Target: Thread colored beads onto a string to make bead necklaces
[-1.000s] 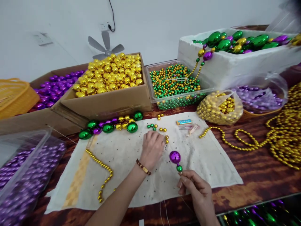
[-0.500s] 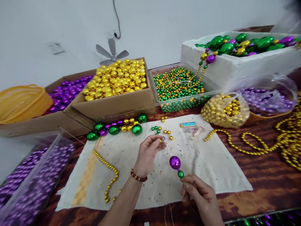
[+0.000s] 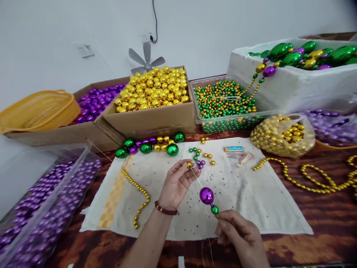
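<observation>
In the head view, my left grip (image 3: 175,183) is pinched small, thumb and forefinger meeting on a little gold bead (image 3: 189,165), the other fingers loosely parted beside it. My right grip (image 3: 240,231) is closed at the fingertips on the thread (image 3: 197,177) just below a shiny green bead (image 3: 214,210); whether my fingers touch that bead I cannot tell. Between my two hands the thread runs pale and straight from the gold bead down to a large purple ball (image 3: 206,195), round and mirror-glossy, with a tiny purple bead (image 3: 212,205) joining it to the green one.

Around my left wrist sits a bracelet (image 3: 166,210) of dark round beads. Below lies a white cloth (image 3: 240,208), soft, creased and dark-specked, with a yellow checked band on its left. Near my left fingertips rest loose purple beads (image 3: 200,164), and past them more in green and gold. A gold bead chain (image 3: 142,190) bends across the cloth's left part. The surface (image 3: 331,238) underneath is dark red-brown and streaked like wood grain. Behind stands a cardboard box (image 3: 150,121) heaped with metallic gold balls.
</observation>
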The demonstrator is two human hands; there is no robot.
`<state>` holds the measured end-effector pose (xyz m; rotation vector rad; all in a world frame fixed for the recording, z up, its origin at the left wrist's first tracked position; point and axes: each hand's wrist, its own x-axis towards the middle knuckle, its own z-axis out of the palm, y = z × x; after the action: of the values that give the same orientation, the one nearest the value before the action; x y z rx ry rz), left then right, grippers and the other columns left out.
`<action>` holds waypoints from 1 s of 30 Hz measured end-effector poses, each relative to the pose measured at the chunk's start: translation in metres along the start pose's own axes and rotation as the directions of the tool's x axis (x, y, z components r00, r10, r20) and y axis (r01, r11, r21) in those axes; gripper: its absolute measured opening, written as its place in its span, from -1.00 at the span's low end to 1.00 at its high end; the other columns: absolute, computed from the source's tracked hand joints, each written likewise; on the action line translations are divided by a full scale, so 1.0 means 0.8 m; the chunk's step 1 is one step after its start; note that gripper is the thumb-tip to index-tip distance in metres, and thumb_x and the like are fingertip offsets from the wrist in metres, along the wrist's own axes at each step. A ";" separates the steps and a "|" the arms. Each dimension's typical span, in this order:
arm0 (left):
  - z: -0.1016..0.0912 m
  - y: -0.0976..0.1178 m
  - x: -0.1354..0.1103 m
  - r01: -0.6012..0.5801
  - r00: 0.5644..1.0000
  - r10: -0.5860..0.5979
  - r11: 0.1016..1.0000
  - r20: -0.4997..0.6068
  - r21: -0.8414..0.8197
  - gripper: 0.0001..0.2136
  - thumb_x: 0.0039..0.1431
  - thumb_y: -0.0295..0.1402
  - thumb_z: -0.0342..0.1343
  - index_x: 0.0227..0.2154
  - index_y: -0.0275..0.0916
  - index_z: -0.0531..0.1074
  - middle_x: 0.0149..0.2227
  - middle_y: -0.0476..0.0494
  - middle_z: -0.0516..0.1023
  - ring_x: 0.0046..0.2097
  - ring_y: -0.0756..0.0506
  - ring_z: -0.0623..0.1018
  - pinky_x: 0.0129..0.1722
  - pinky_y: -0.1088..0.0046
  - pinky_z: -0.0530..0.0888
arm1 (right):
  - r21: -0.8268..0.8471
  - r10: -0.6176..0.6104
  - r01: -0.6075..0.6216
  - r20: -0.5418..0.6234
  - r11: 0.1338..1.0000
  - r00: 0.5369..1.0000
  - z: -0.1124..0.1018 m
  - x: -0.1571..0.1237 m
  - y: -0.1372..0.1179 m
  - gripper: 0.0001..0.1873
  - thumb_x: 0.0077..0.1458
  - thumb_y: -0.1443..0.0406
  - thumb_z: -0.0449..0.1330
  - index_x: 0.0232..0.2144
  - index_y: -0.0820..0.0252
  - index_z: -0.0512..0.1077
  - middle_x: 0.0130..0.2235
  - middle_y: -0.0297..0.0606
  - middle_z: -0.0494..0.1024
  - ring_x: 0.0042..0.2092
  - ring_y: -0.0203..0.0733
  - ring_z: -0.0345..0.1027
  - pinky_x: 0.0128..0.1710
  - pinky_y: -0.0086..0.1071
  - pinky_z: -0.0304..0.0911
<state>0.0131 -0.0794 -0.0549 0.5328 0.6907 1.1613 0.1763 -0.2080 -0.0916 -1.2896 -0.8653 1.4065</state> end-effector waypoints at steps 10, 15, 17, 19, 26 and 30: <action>-0.004 -0.002 0.002 -0.033 0.999 0.033 0.999 -0.031 0.000 -0.79 0.11 -0.42 0.19 -0.16 -0.23 0.48 -0.31 -0.06 0.55 -0.25 -0.03 0.56 -0.10 0.30 0.47 | 0.064 -0.023 0.019 0.068 0.998 0.997 0.011 0.013 0.007 -0.68 0.16 0.13 0.16 -0.09 0.16 0.38 -0.46 -0.30 0.50 -0.46 -0.23 0.39 -0.43 -0.41 0.30; -0.004 0.005 0.001 -0.074 0.996 0.076 0.996 -0.041 0.040 -0.76 0.07 -0.43 0.22 -0.16 -0.28 0.50 -0.34 -0.10 0.57 -0.23 -0.07 0.57 0.00 0.22 0.43 | 0.055 -0.008 0.001 0.125 0.998 0.992 0.012 0.018 0.007 -0.71 0.18 0.13 0.14 -0.13 0.19 0.39 -0.46 -0.29 0.50 -0.46 -0.23 0.38 -0.42 -0.38 0.30; -0.004 0.006 0.000 -0.059 0.998 0.060 0.996 -0.021 0.071 -0.75 0.07 -0.42 0.22 -0.15 -0.30 0.50 -0.34 -0.12 0.57 -0.24 -0.08 0.57 0.01 0.19 0.43 | 0.071 0.000 -0.008 0.110 0.997 0.994 0.011 0.017 0.008 -0.70 0.17 0.13 0.15 -0.13 0.19 0.39 -0.47 -0.30 0.49 -0.47 -0.24 0.37 -0.43 -0.39 0.29; -0.003 0.006 -0.001 -0.046 0.999 0.046 0.997 -0.008 0.065 -0.75 0.09 -0.40 0.21 -0.14 -0.30 0.50 -0.33 -0.12 0.57 -0.25 -0.07 0.57 0.02 0.17 0.42 | 0.079 0.003 -0.012 0.115 0.997 0.993 0.011 0.017 0.010 -0.69 0.18 0.14 0.15 -0.10 0.19 0.37 -0.47 -0.31 0.49 -0.47 -0.25 0.37 -0.43 -0.39 0.29; -0.006 0.010 -0.004 -0.045 0.999 0.046 0.995 -0.018 0.091 -0.83 0.11 -0.40 0.18 -0.21 -0.30 0.52 -0.36 -0.11 0.55 -0.27 -0.05 0.55 -0.01 0.19 0.44 | 0.099 0.035 -0.051 0.159 0.994 0.987 0.013 0.015 0.012 -0.64 0.18 0.12 0.14 -0.05 0.18 0.33 -0.51 -0.36 0.45 -0.53 -0.28 0.34 -0.53 -0.43 0.25; 0.000 0.004 -0.009 0.036 0.999 -0.036 0.994 -0.001 0.100 -0.86 0.09 -0.40 0.21 -0.27 -0.29 0.51 -0.32 -0.11 0.54 -0.27 -0.05 0.55 -0.09 0.28 0.48 | 0.119 -0.018 0.007 0.096 0.993 0.995 0.028 0.025 0.008 -0.55 0.17 0.13 0.15 0.04 0.21 0.28 -0.49 -0.32 0.48 -0.50 -0.25 0.38 -0.49 -0.40 0.29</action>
<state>0.0095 -0.0855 -0.0509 0.6026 0.7584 1.0966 0.1540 -0.1881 -0.0992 -1.1323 -0.8398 1.4977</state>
